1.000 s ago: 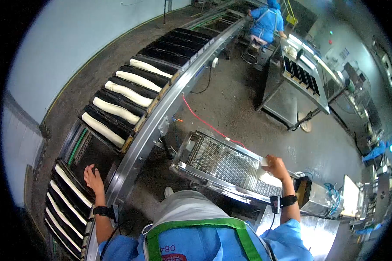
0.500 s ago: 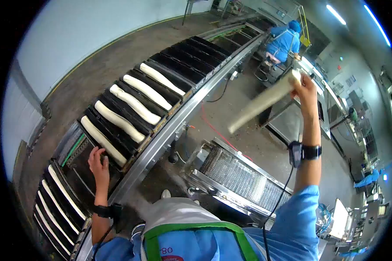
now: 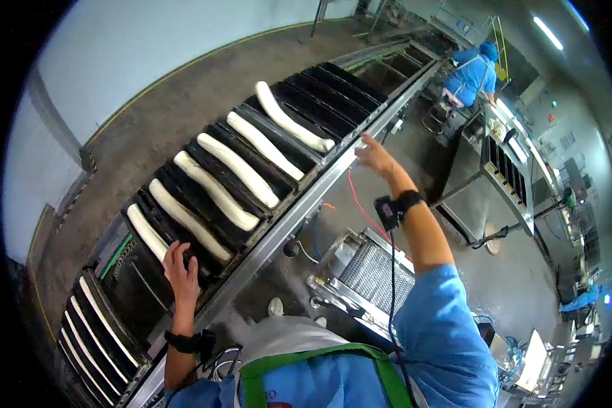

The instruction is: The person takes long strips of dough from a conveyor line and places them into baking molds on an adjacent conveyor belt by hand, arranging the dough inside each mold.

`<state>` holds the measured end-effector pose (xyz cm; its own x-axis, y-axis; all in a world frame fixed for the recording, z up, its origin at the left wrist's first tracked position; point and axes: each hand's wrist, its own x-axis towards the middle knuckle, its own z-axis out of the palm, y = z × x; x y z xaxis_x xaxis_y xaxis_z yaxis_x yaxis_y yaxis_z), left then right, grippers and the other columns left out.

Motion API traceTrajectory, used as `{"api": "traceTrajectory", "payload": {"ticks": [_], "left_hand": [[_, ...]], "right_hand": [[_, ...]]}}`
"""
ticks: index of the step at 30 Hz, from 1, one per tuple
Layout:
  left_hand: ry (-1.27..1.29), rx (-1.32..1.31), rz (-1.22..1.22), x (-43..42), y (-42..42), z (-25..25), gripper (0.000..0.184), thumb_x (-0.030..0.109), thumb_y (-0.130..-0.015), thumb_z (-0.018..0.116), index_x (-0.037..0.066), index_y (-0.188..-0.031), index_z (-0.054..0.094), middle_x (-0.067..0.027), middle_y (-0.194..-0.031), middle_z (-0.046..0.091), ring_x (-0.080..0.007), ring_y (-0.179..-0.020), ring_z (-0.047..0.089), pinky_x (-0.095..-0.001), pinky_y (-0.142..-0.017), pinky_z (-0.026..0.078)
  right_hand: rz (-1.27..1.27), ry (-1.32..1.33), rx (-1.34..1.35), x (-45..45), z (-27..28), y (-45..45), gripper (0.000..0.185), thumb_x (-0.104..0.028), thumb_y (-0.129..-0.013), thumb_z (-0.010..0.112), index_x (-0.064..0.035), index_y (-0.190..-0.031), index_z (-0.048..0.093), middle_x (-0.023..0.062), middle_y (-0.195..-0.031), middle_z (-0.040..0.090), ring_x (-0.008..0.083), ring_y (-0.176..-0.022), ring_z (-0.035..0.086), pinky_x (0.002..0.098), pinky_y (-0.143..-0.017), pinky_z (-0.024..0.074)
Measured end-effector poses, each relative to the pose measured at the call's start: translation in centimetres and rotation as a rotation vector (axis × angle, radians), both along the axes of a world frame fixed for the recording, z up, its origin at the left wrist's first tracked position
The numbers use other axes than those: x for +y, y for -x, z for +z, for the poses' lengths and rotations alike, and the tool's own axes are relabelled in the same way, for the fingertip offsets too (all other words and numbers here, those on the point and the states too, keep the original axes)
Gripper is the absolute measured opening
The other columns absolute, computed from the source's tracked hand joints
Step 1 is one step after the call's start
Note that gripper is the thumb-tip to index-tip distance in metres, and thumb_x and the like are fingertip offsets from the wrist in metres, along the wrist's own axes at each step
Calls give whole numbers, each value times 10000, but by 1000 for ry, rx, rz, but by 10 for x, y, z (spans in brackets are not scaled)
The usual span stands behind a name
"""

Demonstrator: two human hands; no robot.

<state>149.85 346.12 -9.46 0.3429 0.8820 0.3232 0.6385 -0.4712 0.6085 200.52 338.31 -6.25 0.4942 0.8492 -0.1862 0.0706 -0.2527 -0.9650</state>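
Long white dough rolls lie in the black slotted pans (image 3: 326, 88) on a conveyor to my left. My left hand (image 3: 180, 272) is at the near end of the closest roll (image 3: 146, 231) of the group; its fingers are curved and apart, and that end is hidden behind them. My right hand (image 3: 381, 162) reaches past the conveyor's near rail, holding nothing, with fingers apart. Beyond its fingertips, the farthest dough roll (image 3: 292, 122) sits slightly bent across its slot. Another roll (image 3: 265, 146) lies beside it.
Thinner white strips (image 3: 105, 319) fill pans at the lower left. A metal rail (image 3: 279, 234) edges the conveyor. A mesh belt machine (image 3: 374, 275) stands before me. A person in blue (image 3: 470, 75) works farther along, near a steel table (image 3: 469, 183) bearing a black pan.
The dough roll from my right hand now lies in a far slot, and that hand has come left, emptied. My left hand has shifted right onto the nearest roll's end.
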Motion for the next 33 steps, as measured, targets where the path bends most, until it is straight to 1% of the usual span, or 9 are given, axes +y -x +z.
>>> {"api": "traceTrajectory", "payload": {"ticks": [3,10,12,16,19,28,30,32,33], "left_hand": [[-119,126,-190,13,-34,-2,291,168,-756,518,91,-1036,496,-116,-1101,435,-294,-1040,370,-395,-877,273],[-159,175,-500,37,-185,-4,295,171,-712,553,121,-999,503,-50,-1063,466,-268,-1027,390,-442,-860,286],[-309,253,-473,70,-233,-30,292,201,-729,519,139,-1014,515,-38,-1024,506,-252,-1006,399,-466,-838,288],[-212,563,-355,129,-315,-49,283,201,-741,445,132,-992,555,-47,-948,565,-256,-1013,399,-492,-828,254],[-158,796,-264,153,-351,-69,234,193,-750,447,147,-939,577,-36,-977,555,-269,-1010,399,-488,-826,254],[157,824,-211,144,-333,-66,260,197,-717,465,70,-879,625,-110,-962,570,-303,-1014,391,-438,-849,244],[264,758,-188,117,-317,-53,371,275,-738,477,61,-1034,542,-171,-1180,412,-340,-1103,308,-458,-920,191],[154,512,11,102,-310,-88,515,323,-741,492,87,-1189,396,-221,-1276,251,-362,-1199,166,-459,-969,133],[240,517,108,105,-316,-100,611,341,-741,504,104,-1257,279,-231,-1317,133,-358,-1239,48,-447,-990,96]], "right_hand": [[96,126,110,-53,-18,13,578,-47,-760,495,-34,-1271,226,182,-1206,372,253,-1043,439,341,-771,434],[220,291,-283,-221,-100,-8,369,-110,-795,445,-19,-1152,421,105,-1072,516,202,-943,507,307,-764,435],[75,255,-147,-267,-106,0,316,-139,-808,435,-20,-1099,470,93,-1013,548,176,-886,533,296,-719,448],[-328,367,159,-338,-92,25,267,-161,-806,454,-18,-1022,514,45,-877,578,139,-756,555,257,-579,452],[-403,410,107,-379,-100,27,236,-160,-823,485,-14,-1007,515,58,-874,575,141,-736,563,246,-569,461],[-330,425,108,-381,-96,-7,259,-174,-839,455,-9,-1035,494,85,-895,576,157,-748,570,254,-606,467],[-310,390,112,-380,-111,-18,272,-162,-820,487,-12,-1047,489,90,-925,567,161,-753,568,248,-601,462],[-215,389,-186,-390,-143,-32,310,-151,-791,527,-36,-1074,479,97,-967,557,183,-789,561,264,-618,458],[-167,532,-469,-387,-142,-29,389,-184,-740,582,-72,-1095,468,114,-1038,531,242,-895,526,338,-705,442]]}}
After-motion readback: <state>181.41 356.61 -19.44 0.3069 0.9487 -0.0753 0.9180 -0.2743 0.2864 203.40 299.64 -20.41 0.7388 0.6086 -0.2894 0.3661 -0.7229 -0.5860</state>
